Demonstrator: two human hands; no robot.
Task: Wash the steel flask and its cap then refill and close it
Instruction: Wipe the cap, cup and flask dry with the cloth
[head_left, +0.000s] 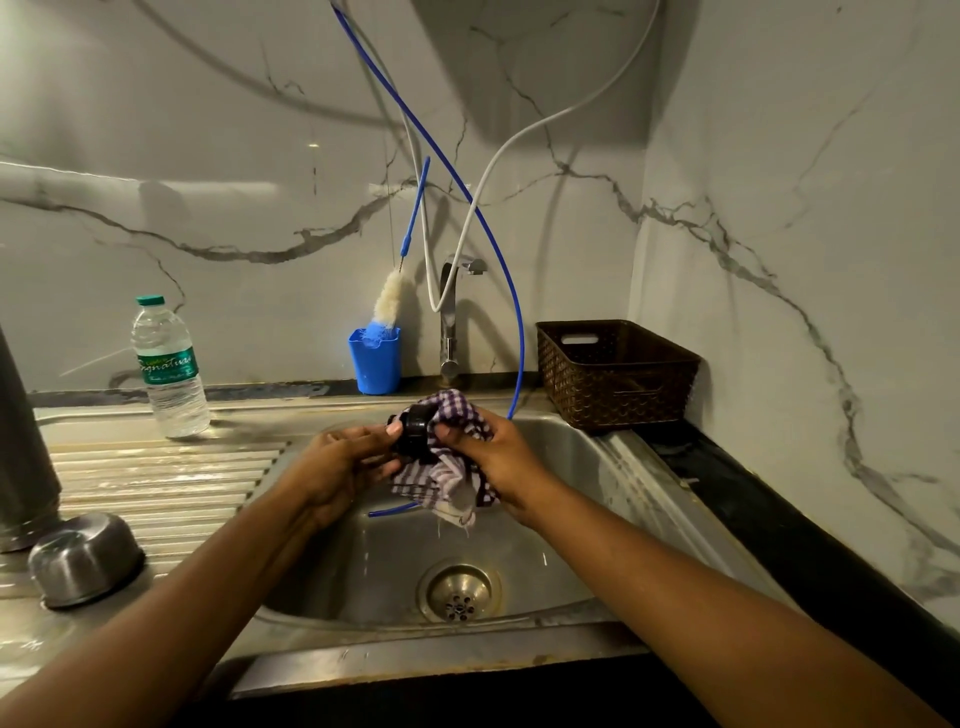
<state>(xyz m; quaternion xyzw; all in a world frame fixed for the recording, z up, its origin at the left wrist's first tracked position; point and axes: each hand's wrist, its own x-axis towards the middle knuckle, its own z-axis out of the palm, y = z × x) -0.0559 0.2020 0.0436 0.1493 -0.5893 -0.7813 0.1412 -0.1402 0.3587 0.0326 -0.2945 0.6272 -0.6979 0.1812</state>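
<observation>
- Cap (411, 435): held over the sink (571, 525) basin, between your hands. Small and rigid, probably light and wet, so slippery; take it by the rim.
- Left hand (337, 467) pinches the cap's edge; right hand (501, 460) grips the checked cloth (449, 475), bunched against it.
- Flask (21, 441), likely the tall cylinder at far left, is well apart.
</observation>
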